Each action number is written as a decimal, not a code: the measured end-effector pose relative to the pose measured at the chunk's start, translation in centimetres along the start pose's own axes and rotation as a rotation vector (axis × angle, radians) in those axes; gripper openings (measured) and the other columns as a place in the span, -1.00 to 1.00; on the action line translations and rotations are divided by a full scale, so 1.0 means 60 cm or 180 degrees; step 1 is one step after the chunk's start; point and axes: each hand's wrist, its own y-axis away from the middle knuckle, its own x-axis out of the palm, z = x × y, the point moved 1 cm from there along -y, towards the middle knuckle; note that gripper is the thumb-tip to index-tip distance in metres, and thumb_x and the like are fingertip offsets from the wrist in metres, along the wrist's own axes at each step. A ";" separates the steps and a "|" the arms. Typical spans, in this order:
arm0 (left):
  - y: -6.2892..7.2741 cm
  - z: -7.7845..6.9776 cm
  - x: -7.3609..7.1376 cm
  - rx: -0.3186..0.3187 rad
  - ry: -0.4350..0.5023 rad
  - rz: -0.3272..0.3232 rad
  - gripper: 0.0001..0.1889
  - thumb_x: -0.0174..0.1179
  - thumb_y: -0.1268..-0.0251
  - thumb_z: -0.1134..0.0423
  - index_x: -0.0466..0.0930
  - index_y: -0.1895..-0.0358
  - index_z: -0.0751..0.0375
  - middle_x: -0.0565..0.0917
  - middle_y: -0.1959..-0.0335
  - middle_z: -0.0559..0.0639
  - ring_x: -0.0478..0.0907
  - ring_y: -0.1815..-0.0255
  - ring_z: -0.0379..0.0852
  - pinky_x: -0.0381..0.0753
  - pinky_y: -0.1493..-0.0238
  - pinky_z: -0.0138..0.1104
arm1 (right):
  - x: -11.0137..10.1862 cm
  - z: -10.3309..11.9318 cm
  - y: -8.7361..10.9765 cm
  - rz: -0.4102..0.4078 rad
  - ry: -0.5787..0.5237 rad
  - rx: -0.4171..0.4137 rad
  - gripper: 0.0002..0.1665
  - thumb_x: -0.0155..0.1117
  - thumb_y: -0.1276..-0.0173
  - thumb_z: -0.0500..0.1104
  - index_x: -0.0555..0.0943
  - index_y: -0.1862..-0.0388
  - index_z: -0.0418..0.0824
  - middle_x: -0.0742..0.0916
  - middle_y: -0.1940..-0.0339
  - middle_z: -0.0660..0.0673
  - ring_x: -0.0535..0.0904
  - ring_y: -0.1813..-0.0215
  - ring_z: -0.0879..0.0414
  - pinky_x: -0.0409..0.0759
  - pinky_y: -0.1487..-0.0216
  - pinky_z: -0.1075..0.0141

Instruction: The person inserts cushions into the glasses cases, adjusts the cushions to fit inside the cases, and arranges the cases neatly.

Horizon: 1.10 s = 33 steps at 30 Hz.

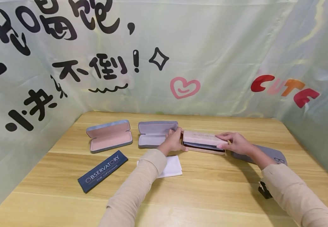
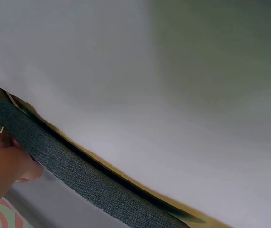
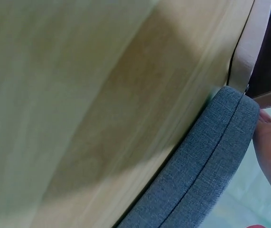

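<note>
A pink glasses case (image 1: 202, 137) lies between my hands in the head view, its lid partly raised. Something dark shows in the gap under the lid, too narrow to identify. My left hand (image 1: 173, 141) grips the left end of this case. At the right end, the fingers and thumb of my right hand (image 1: 236, 143) pinch the lid. Part of the pink case (image 3: 249, 52) appears at the top right of the right wrist view, beside a grey fabric case (image 3: 197, 161). In the left wrist view a hand (image 2: 12, 164) shows behind a grey fabric edge (image 2: 78, 161).
Two glasses cases stand open at the back: a blue one with pink lining (image 1: 111, 141) and a lilac-lined one (image 1: 152, 140). A closed grey case (image 1: 274, 153) lies under my right forearm. In front are a navy lettered cloth (image 1: 102, 171) and a white cloth (image 1: 172, 167).
</note>
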 end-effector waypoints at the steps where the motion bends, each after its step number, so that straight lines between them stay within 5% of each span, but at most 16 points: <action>1: 0.000 0.000 0.000 0.0006 -0.0027 -0.0002 -0.18 0.46 0.11 0.15 0.19 -0.25 0.16 0.46 -0.20 0.12 0.10 -0.32 0.09 -0.03 -0.37 -0.04 | 0.000 0.001 0.000 0.0011 0.0041 -0.0022 -0.39 0.28 -0.23 -0.14 0.43 -0.19 -0.42 0.47 -0.14 -0.58 0.56 0.23 -0.18 0.34 0.49 0.36; 6: -0.001 -0.003 -0.002 0.0063 -0.0070 0.0001 -0.19 0.47 0.13 0.16 0.21 -0.23 0.19 0.47 -0.19 0.15 0.12 -0.30 0.09 0.00 -0.35 -0.04 | 0.001 0.002 0.002 -0.0008 0.0300 -0.0111 -0.37 0.31 -0.19 -0.13 0.44 -0.18 -0.42 0.50 -0.11 -0.56 0.52 0.01 -0.32 0.40 0.41 0.33; 10: -0.002 -0.005 -0.003 0.0075 -0.0127 -0.0016 -0.20 0.48 0.14 0.16 0.22 -0.21 0.19 0.49 -0.16 0.13 0.15 -0.26 0.08 0.03 -0.32 -0.07 | 0.003 0.004 0.002 -0.0027 0.0515 -0.0163 -0.35 0.35 -0.15 -0.10 0.46 -0.17 -0.41 0.52 -0.08 -0.55 0.47 -0.08 -0.39 0.54 0.19 0.06; 13: -0.002 -0.005 -0.002 0.0073 -0.0158 -0.0029 -0.21 0.48 0.14 0.16 0.23 -0.20 0.20 0.50 -0.15 0.12 0.16 -0.24 0.07 0.05 -0.30 -0.08 | 0.005 0.004 0.002 -0.0051 0.0642 -0.0168 -0.33 0.37 -0.12 -0.09 0.46 -0.16 -0.41 0.54 -0.06 -0.55 0.46 -0.08 -0.40 0.47 0.01 -0.13; 33: 0.004 -0.013 0.001 0.0064 -0.0388 -0.0044 -0.26 0.46 0.11 0.13 0.26 -0.15 0.20 0.56 -0.01 0.08 0.22 -0.09 0.00 0.16 -0.13 -0.23 | 0.019 0.009 0.003 -0.0089 0.0729 0.0171 -0.30 0.42 -0.07 -0.11 0.46 -0.16 -0.39 0.44 -0.15 -0.60 0.34 -0.17 -0.48 0.35 -0.12 -0.20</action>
